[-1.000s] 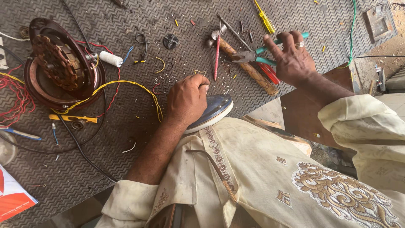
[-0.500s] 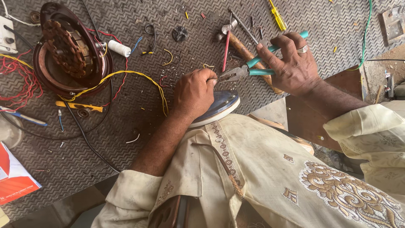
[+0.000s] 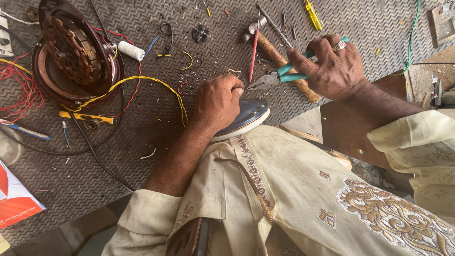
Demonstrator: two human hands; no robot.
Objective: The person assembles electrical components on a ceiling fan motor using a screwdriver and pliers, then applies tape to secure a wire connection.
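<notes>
over the iron [image 3: 246, 118], right grip [image 3: 339, 66] clasping pliers [image 3: 279, 77]

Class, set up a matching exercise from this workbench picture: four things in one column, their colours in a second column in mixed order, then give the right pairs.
Things:
1. Pliers' handles
2. Screwdriver
3. Spool of thread
4. Wire bundle at the left edge

Colours:
A. white
B. red
C. teal
D. yellow

Pairs: 1-C, 2-D, 3-A, 4-B. The right hand holds the pliers; the left hand meets their tips.
</notes>
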